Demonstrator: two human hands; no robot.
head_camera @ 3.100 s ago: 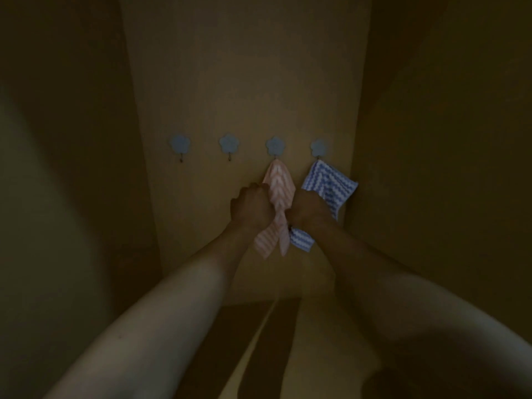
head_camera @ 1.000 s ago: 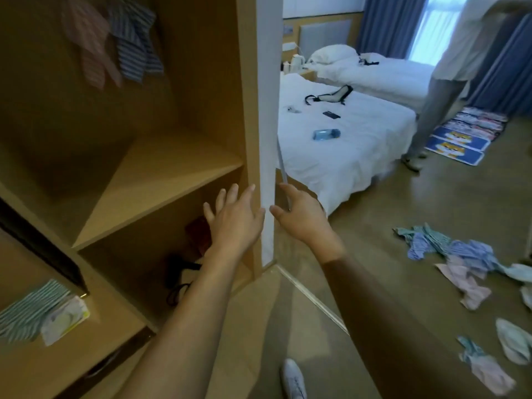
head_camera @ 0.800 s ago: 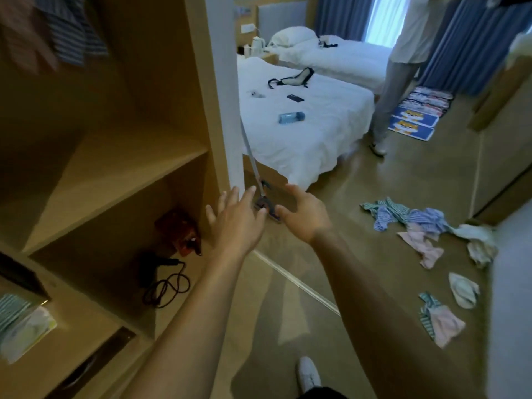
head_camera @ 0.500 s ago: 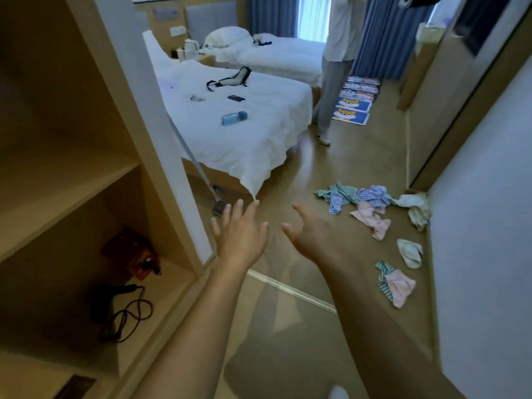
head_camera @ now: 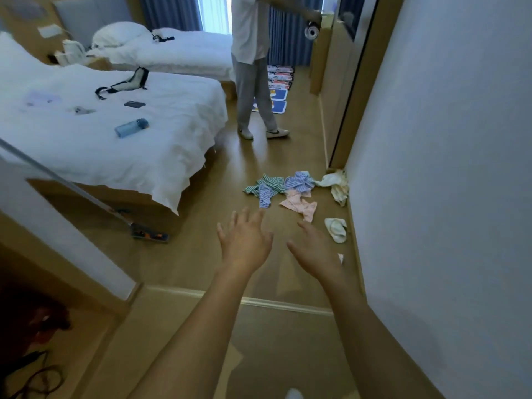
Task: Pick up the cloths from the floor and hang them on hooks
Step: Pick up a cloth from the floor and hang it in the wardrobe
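From the head view, the left hand (head_camera: pixel 244 246) and right hand (head_camera: pixel 316 251) reach forward over the tan wooden floor (head_camera: pixel 201 254), each grip spread wide with straight fingers and holding nothing. The crumpled striped and pink cloths (head_camera: pixel 283 190) lie heaped on the floor beyond the fingertips, near the white wall (head_camera: pixel 446 168).

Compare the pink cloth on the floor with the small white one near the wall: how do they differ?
The pink cloth is pink and sprawls loosely, touching the striped pile. The white cloth is pale, bunched into a compact lump, lies alone beside the wall, and sits nearer the right hand. Both lie crumpled on the floor, unheld.
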